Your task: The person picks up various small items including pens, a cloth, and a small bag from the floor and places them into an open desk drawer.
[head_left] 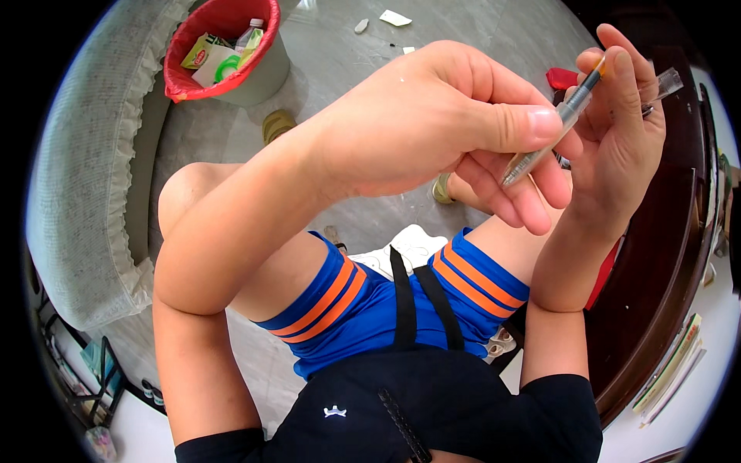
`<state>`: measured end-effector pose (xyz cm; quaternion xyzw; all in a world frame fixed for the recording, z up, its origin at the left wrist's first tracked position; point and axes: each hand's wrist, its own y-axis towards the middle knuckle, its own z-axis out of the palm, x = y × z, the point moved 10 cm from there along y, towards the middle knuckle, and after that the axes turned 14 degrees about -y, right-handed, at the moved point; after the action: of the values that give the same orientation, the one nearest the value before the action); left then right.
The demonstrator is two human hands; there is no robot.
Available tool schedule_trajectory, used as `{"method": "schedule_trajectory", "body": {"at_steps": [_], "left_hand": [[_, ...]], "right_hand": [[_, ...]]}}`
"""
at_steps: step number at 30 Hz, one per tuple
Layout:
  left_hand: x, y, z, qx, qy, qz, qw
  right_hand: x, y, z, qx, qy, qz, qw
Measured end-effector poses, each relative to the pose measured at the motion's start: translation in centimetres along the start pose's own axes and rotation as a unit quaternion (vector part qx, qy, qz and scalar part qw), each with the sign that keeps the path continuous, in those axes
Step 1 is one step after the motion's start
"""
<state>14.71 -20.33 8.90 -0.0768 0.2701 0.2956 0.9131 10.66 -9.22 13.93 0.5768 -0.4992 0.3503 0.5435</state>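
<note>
Between thumb and fingers, my left hand [455, 116] grips the clear barrel of a ballpoint pen [570, 114], its pointed tip slanting down toward my open lower fingers. A dark, thin refill [593, 79] with an orange-yellow end sticks out of the barrel's upper end. My right hand [625, 147] pinches that end between thumb and fingertips. A clear tube-like pen part [668, 82] pokes out behind the right hand's fingers, which hide the rest of it. Both hands are raised above my lap, at the right.
A bin [266, 77] with a red liner holds wrappers and a bottle at the far left. Beside it stands a covered grey sofa [85, 170]. Paper scraps [395, 18] lie on the tiled floor. A dark wooden table [652, 293] runs along my right, with a red item [561, 78] near it.
</note>
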Motion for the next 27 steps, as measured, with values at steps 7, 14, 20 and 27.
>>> {"method": "schedule_trajectory", "body": {"at_steps": [7,14,20,27], "left_hand": [[0.4,0.4,-1.1,-0.029,0.014,0.008,0.999],[-1.9,0.1,-2.7,-0.110,0.192,0.054,0.974],[-2.7,-0.6,-3.2,-0.148,0.213,0.087,0.962],[-5.3,-1.9,-2.9,-0.194,0.377,0.194,0.884]], "right_hand": [[-1.4,-0.6,-0.3,0.008,-0.008,-0.001,1.000],[0.2,-0.6,-1.1,0.046,-0.017,-0.083,0.995],[0.5,-0.6,-2.7,0.087,-0.069,-0.040,0.993],[4.3,-1.3,-0.7,0.101,-0.259,-0.251,0.927]]}}
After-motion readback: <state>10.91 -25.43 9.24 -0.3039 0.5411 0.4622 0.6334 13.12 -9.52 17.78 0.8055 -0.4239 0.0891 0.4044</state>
